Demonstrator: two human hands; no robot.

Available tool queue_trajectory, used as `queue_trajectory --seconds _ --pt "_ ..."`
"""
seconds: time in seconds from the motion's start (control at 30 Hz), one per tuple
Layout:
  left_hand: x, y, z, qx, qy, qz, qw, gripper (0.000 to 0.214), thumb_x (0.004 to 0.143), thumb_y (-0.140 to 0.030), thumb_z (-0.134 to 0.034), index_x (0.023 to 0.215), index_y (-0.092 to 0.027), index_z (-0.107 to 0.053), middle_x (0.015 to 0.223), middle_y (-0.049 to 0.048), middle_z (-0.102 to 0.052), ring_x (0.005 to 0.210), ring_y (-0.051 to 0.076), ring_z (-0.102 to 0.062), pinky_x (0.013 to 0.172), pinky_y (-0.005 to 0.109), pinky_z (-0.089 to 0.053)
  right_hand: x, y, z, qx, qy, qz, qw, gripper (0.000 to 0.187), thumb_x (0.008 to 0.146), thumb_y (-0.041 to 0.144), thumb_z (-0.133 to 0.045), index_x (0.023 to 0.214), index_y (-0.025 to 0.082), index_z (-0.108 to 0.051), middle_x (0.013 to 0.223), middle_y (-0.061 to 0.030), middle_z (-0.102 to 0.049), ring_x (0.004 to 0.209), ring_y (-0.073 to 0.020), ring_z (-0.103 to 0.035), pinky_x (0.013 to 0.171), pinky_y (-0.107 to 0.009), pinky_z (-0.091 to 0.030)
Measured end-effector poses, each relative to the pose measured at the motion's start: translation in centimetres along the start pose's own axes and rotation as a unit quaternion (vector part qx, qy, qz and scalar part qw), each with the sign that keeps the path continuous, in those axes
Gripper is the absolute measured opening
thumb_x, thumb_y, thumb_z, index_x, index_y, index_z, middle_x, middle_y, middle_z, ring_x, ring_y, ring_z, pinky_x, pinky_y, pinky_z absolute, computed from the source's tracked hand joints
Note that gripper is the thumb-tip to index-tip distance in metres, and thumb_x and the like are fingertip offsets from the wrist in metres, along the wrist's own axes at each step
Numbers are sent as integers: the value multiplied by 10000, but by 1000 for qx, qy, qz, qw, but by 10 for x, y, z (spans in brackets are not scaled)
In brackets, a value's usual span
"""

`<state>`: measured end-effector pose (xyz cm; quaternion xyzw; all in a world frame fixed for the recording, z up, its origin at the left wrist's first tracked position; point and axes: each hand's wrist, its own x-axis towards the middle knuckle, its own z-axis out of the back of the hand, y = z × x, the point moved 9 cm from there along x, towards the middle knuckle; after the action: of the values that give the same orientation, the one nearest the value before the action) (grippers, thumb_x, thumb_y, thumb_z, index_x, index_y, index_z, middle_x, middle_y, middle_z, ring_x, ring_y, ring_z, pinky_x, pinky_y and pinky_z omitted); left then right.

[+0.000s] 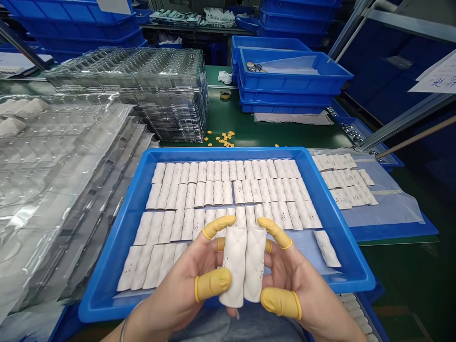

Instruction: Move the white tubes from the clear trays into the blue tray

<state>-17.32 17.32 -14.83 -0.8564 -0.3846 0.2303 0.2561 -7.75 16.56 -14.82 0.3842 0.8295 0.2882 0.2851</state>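
My left hand and my right hand, both with yellow finger cots on thumb and fingers, hold two white wrapped rolls side by side over the tray's near edge. The left hand grips the left roll and the right hand grips the right roll. Both rolls stand roughly upright and look in contact along their length; small dark marks show on their sides. Beneath them lies a blue tray with rows of similar white rolls. One roll lies apart at the tray's right. My hands and forearms hide part of the front row.
Stacked clear plastic trays stand behind left, with more layered clear trays at left. Blue bins sit at the back. Yellow discs and a tape roll lie on the green table. More rolls lie on a sheet at right.
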Motion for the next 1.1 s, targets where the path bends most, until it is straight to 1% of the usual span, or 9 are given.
queue_trajectory --seconds 0.13,0.3,0.47,0.57,0.67,0.73,0.87,0.97,1.1 --pt "-1 1 -1 -3 -1 6 1000 546 849 -213 -645 1322 -403 -449 1092 40 -601 705 117 -658 568 223 -581 -3 2 -1 -9 7 -12 1000 898 786 125 -842 1410 464 -292 1294 -67 -454 770 -164 -659 605 -262 -445" --pt "1 1 -4 2 8 5 1000 542 851 -217 -646 1325 -390 -450 1083 44 -597 741 128 -650 604 245 -584 -5 1 -3 -29 8 -18 999 915 779 188 -865 1419 463 -272 1266 -67 -467 724 -156 -654 603 -279 -466" --pt "1 1 -3 9 13 -7 1000 543 842 -231 -662 1320 -385 -456 1046 45 -611 755 139 -648 621 248 -573 -4 -2 3 -11 -19 13 1000 764 832 265 -830 1403 423 -348 1168 -51 -544 717 -170 -658 644 -316 -481" --pt "0 1 -2 14 20 -9 1000 553 833 -265 -676 1327 -381 -459 1052 56 -619 766 158 -650 590 239 -553 -3 -3 2 -22 -20 14 999 656 873 302 -787 1389 413 -398 1162 -48 -581 799 -206 -663 697 -350 -501" --pt "-1 -1 4 30 -5 -20 999 538 828 -255 -685 1316 -371 -490 1083 56 -623 921 193 -621 718 290 -550 -4 3 4 -48 -37 28 998 595 887 321 -768 1375 414 -441 1234 -39 -572 1051 -256 -590 797 -363 -505" --pt "-2 -2 9 41 -27 -27 998 513 839 -230 -672 1302 -379 -509 1088 44 -629 977 192 -599 804 315 -529 -5 6 6 -60 -49 30 997 578 893 328 -760 1370 428 -449 1265 -21 -567 1166 -260 -516 887 -376 -481" --pt "-4 -5 11 49 -30 -36 998 476 871 -201 -627 1292 -396 -519 1075 27 -632 934 159 -601 800 281 -513 -6 8 7 -63 -61 25 996 528 911 338 -736 1351 450 -467 1268 -2 -585 1197 -251 -499 960 -389 -447" --pt "-3 -7 11 71 -36 -42 996 481 856 -247 -655 1302 -361 -514 1115 45 -607 1006 183 -575 848 302 -510 -6 10 7 -70 -66 38 995 504 917 323 -729 1346 433 -487 1299 -3 -563 1257 -245 -448 1018 -378 -409" --pt "0 -4 8 63 -24 -34 997 600 789 -282 -732 1317 -365 -460 1093 50 -571 896 178 -606 665 262 -569 -4 7 7 -57 -70 37 995 542 893 312 -759 1346 436 -488 1313 -7 -547 1276 -248 -441 1001 -356 -443"
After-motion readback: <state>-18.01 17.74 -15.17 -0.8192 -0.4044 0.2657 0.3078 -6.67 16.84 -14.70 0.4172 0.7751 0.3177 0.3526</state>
